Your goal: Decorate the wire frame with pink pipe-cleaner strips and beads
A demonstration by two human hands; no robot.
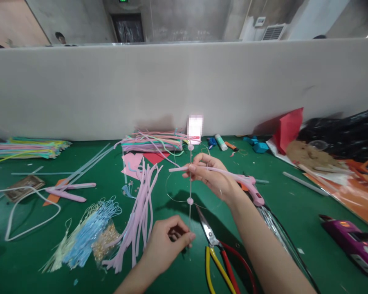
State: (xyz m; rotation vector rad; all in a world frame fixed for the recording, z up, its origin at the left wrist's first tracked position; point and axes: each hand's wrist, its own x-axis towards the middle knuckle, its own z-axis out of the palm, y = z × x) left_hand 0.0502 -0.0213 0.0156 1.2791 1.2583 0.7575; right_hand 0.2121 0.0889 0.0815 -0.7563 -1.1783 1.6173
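My left hand is pinched shut on the lower end of a thin upright wire strung with pink beads. My right hand is closed round a pink pipe cleaner that lies crosswise against the wire, just above its middle. One bead sits between my hands, another near the wire's top. Pliers with yellow and red handles lie on the green table just right of my left hand.
A bundle of pink pipe cleaners and pale blue tassels lie to the left. Stacks of coloured strips sit by the grey partition. A purple glue gun rests at the right, near red paper and black bags.
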